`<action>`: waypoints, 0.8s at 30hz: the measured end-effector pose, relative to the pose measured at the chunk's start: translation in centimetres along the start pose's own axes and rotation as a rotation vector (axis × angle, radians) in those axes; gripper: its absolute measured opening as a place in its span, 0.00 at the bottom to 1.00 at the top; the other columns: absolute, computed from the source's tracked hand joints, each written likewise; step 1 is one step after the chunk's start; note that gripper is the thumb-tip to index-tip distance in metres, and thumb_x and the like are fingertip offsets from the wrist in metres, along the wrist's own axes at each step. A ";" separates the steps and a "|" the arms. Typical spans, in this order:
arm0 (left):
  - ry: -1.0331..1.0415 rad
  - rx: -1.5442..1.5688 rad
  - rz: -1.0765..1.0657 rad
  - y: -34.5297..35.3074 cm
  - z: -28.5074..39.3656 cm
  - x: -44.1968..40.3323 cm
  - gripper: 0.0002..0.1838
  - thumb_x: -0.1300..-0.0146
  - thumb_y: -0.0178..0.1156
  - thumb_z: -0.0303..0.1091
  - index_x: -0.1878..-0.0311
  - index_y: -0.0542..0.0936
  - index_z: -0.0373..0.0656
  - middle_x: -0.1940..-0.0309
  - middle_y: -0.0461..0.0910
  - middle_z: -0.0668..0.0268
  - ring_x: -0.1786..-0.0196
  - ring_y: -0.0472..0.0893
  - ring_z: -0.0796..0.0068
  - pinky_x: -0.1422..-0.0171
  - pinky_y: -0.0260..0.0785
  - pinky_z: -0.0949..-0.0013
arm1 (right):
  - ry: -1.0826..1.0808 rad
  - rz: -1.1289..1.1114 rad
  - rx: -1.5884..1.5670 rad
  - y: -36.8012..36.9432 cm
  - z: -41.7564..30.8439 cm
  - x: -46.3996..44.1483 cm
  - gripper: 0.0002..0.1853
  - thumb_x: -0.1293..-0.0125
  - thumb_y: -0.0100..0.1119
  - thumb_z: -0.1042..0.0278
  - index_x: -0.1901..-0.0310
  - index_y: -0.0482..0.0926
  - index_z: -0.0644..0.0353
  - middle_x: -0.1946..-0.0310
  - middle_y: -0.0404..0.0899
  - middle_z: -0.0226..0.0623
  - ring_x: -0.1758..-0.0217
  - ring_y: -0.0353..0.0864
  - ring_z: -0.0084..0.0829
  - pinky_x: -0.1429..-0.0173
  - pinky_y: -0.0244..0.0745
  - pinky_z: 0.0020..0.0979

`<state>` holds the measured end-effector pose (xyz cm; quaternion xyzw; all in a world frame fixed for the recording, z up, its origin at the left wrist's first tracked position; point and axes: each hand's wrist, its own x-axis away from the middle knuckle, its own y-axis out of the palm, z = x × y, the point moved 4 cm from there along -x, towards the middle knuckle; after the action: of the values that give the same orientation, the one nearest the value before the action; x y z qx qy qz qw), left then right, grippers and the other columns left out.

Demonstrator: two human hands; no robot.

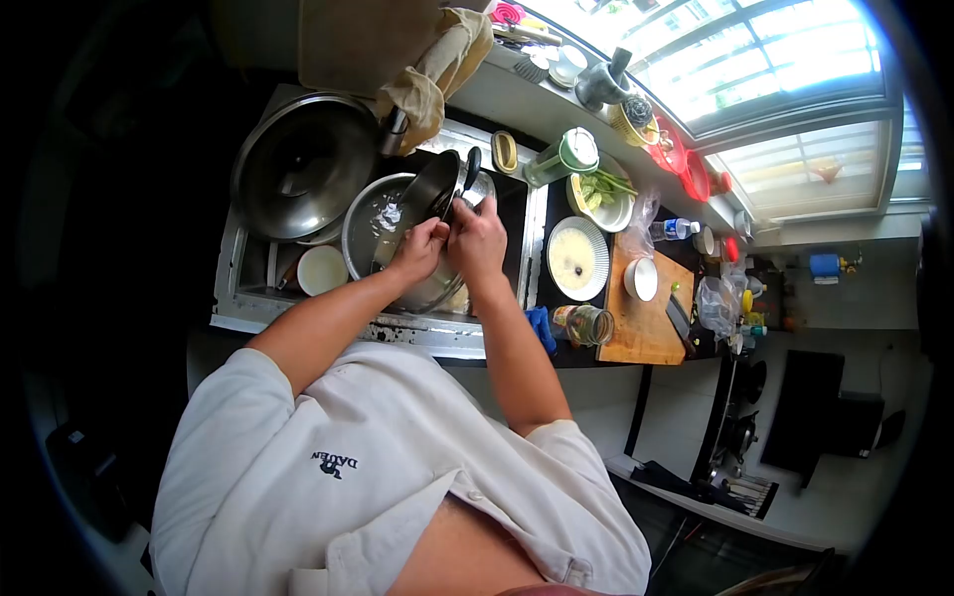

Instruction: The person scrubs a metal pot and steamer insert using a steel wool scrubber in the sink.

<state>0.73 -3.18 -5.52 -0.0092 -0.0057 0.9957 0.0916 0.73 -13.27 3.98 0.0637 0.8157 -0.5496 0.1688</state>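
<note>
Above the sink, a metal pot (433, 185) is tilted on its side, with a black handle (472, 167) at its upper edge. My left hand (419, 250) is closed at the pot's near rim. Close beside it, my right hand (477, 240) is closed on the rim below the handle. My fingertips are partly hidden by the hands themselves. Under the pot, a wide metal basin (362, 226) holds water and some white scraps. A white bowl (322, 270) sits in the sink left of the basin.
A large wok (303, 164) rests over the sink's left side. Right of the sink are a ribbed white bowl (577, 258), a glass jar (584, 325), a green-lidded container (561, 159), a vegetable bowl (608, 207) and a cutting board (636, 333) with a knife (679, 320).
</note>
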 end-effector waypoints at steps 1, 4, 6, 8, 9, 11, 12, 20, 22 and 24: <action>-0.018 0.017 -0.007 -0.1 -0.1 0.1 0.07 0.30 0.52 0.31 0.61 0.77 0.38 0.68 0.82 0.53 0.62 0.85 0.62 0.59 0.73 0.63 | 0.028 -0.053 0.041 0.1 -0.3 0.8 0.16 0.43 0.61 0.70 0.51 0.83 0.50 0.65 0.72 0.48 0.69 0.78 0.49 0.65 0.76 0.44; -0.015 0.032 0.019 0.0 -0.1 0.1 0.08 0.29 0.52 0.30 0.65 0.75 0.38 0.72 0.79 0.61 0.64 0.78 0.73 0.59 0.71 0.68 | -0.032 -0.075 -0.066 -0.4 -0.9 3.0 0.15 0.43 0.62 0.70 0.53 0.81 0.52 0.65 0.71 0.49 0.68 0.78 0.50 0.66 0.75 0.44; 0.040 -0.014 0.030 -0.2 0.5 0.0 0.08 0.30 0.55 0.33 0.63 0.76 0.38 0.70 0.81 0.52 0.61 0.85 0.55 0.61 0.73 0.62 | -0.025 -0.059 -0.059 -0.4 -0.4 2.6 0.14 0.43 0.61 0.72 0.53 0.81 0.53 0.64 0.71 0.49 0.67 0.78 0.50 0.64 0.75 0.45; 0.060 -0.011 0.033 0.1 -0.7 -0.3 0.09 0.30 0.55 0.33 0.63 0.76 0.38 0.70 0.80 0.51 0.61 0.85 0.55 0.61 0.72 0.62 | -0.013 -0.027 0.008 -0.3 0.3 0.3 0.17 0.42 0.60 0.73 0.50 0.82 0.52 0.62 0.72 0.51 0.64 0.78 0.50 0.62 0.75 0.44; 0.069 -0.010 0.037 0.0 -0.5 -0.3 0.09 0.30 0.55 0.33 0.64 0.76 0.37 0.71 0.80 0.51 0.61 0.85 0.55 0.62 0.72 0.62 | -0.020 -0.039 0.017 -0.3 0.4 -0.5 0.15 0.41 0.59 0.72 0.51 0.82 0.53 0.62 0.72 0.51 0.63 0.78 0.51 0.61 0.75 0.45; 0.060 -0.050 0.026 -0.7 -0.1 -0.6 0.11 0.30 0.55 0.35 0.65 0.76 0.37 0.73 0.79 0.51 0.66 0.84 0.57 0.64 0.71 0.62 | -0.015 -0.080 0.024 -0.4 0.0 -0.5 0.15 0.40 0.58 0.71 0.50 0.82 0.53 0.63 0.72 0.51 0.63 0.78 0.51 0.61 0.75 0.45; 0.037 -0.072 0.019 -0.8 -0.3 -0.5 0.12 0.30 0.55 0.35 0.66 0.76 0.37 0.74 0.78 0.50 0.67 0.84 0.58 0.65 0.70 0.62 | 0.018 -0.115 0.025 -0.4 -0.2 0.2 0.16 0.40 0.58 0.71 0.50 0.82 0.53 0.62 0.72 0.51 0.64 0.78 0.51 0.61 0.76 0.45; 0.020 -0.156 -0.025 -0.8 0.7 -0.7 0.23 0.31 0.58 0.49 0.72 0.73 0.36 0.81 0.70 0.52 0.78 0.65 0.66 0.72 0.62 0.60 | 0.110 -0.026 -0.130 -0.5 2.2 0.5 0.09 0.40 0.59 0.71 0.59 0.83 0.53 0.65 0.72 0.51 0.65 0.78 0.52 0.63 0.75 0.47; 0.003 -0.167 -0.027 -1.6 1.7 -1.0 0.23 0.31 0.58 0.49 0.71 0.75 0.37 0.80 0.73 0.52 0.78 0.70 0.64 0.71 0.64 0.60 | 0.069 -0.004 -0.112 -0.7 1.5 0.4 0.06 0.40 0.59 0.71 0.61 0.82 0.54 0.66 0.71 0.50 0.66 0.78 0.52 0.64 0.74 0.47; -0.005 -0.154 0.002 -1.7 1.7 -0.8 0.23 0.30 0.58 0.50 0.70 0.75 0.37 0.81 0.73 0.53 0.77 0.69 0.68 0.70 0.64 0.61 | 0.030 -0.043 -0.048 -0.9 -0.3 1.3 0.03 0.39 0.59 0.69 0.63 0.80 0.54 0.67 0.71 0.49 0.67 0.77 0.52 0.64 0.74 0.47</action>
<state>1.79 -1.67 -3.78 -0.0137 -0.0828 0.9925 0.0893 -0.79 -13.45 4.41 0.0504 0.8323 -0.5324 0.1461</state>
